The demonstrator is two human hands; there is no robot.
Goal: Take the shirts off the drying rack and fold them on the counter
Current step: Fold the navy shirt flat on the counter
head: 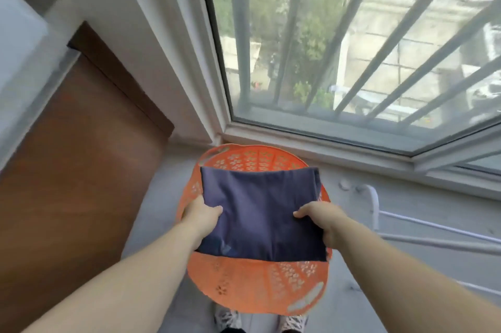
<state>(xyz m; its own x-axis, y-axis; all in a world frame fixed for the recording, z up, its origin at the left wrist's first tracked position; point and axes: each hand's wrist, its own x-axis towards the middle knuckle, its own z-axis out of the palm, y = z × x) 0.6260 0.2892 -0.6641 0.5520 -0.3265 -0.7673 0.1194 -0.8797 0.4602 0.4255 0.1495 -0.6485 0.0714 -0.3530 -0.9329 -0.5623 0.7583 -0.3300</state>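
Note:
A folded dark blue shirt (pixel 259 213) is held flat over an orange perforated laundry basket (pixel 260 286) that stands on the grey floor. My left hand (pixel 200 217) grips the shirt's left edge, thumb on top and fingers underneath. My right hand (pixel 322 220) grips the right edge the same way. The shirt covers most of the basket's opening, so the inside of the basket is hidden. Part of a white drying rack (pixel 379 213) shows at the right.
A brown wooden cabinet (pixel 76 183) stands at the left beside a white wall. A large window with metal bars (pixel 352 47) fills the far side above a white sill. My shoes (pixel 292 323) show below the basket.

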